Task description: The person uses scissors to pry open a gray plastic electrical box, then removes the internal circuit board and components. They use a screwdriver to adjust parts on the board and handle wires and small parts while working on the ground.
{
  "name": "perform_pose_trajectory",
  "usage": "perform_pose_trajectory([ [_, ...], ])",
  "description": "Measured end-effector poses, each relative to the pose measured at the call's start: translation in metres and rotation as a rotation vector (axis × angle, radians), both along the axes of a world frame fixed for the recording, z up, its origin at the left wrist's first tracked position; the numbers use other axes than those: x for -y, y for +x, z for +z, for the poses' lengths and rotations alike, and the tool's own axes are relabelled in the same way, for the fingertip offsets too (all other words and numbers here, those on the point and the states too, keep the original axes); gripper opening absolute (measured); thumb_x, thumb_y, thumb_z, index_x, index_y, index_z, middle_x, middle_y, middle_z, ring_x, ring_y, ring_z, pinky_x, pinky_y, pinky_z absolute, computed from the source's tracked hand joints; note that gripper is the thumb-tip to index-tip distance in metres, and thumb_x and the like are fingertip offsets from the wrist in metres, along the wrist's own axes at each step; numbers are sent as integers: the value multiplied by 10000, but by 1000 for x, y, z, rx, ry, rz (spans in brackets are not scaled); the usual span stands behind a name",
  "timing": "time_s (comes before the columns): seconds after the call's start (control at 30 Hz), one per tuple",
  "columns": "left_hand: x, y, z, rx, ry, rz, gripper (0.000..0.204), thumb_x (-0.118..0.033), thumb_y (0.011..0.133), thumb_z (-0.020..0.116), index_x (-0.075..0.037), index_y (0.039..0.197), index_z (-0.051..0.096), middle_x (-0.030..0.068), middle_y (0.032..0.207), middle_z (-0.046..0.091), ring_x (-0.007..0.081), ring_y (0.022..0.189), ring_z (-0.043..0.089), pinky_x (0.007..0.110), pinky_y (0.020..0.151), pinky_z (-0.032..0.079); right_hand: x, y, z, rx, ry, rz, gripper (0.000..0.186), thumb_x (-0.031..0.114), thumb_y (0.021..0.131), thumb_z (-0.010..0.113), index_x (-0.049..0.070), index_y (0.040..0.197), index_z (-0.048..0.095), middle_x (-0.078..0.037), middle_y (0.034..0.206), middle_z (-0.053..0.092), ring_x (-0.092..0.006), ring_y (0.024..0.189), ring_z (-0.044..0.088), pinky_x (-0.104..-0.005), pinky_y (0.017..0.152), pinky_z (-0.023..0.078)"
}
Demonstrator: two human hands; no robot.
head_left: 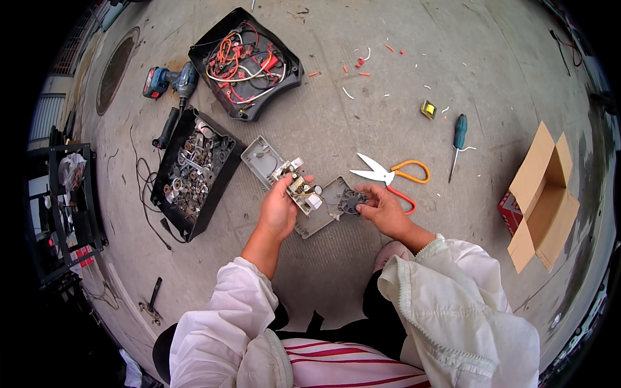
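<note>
In my left hand (279, 208) is a circuit board (303, 193) crowded with components, its fingers closed around the edge. My right hand (387, 211) pinches a small dark cooling fan (351, 202) between thumb and fingers. Beneath both lies a grey plastic housing half (315, 224). Another grey housing piece (261, 160) sits just beyond my left hand. Scissors (387, 176) with one orange and one red handle lie spread on the ground, past my right hand. Whether a wire joins fan and board is too small to tell.
A black bin of metal parts (194, 169) stands at left, with a cordless drill (173, 83) beyond it. Farther back is a black tray of wires (242, 68). A screwdriver (458, 139), a small yellow transformer (428, 109) and an open cardboard box (543, 200) lie rightward.
</note>
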State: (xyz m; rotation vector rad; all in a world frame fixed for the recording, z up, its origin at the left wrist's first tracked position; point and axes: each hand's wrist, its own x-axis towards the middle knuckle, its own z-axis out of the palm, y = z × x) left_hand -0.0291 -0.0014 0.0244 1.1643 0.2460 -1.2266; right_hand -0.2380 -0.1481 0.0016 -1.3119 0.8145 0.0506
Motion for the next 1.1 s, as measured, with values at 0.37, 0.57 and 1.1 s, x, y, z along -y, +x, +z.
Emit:
perform_pose_trajectory([
  [0.37, 18, -17, 23, -36, -119, -79, 292, -311, 1068, 461, -49, 1191, 495, 112, 1123, 650, 225, 1061, 643, 411, 932, 536, 1, 12, 4, 61, -291, 234, 669, 137, 777, 811, 54, 1365, 502, -111, 1162, 552, -156, 885, 576, -298, 763, 521],
  [0.57, 10, -24, 16, 224, 79, 69, 234, -191, 992, 586, -84, 1178, 492, 82, 1144, 641, 182, 1000, 637, 354, 851, 540, 5, 7, 1, 71, -476, 231, 541, 178, 808, 730, 6, 1281, 530, -212, 1134, 565, -336, 992, 593, -402, 866, 503],
  [1.1, -50, -57, -9, 10, 101, 265, 595, 64, 923, 490, -146, 1445, 299, 85, 1203, 577, 201, 1078, 619, 427, 938, 565, 0, 7, 6, -39, -651, 213, 231, 174, 909, 636, -29, 1015, 611, -206, 951, 630, -371, 913, 601, -437, 805, 478],
])
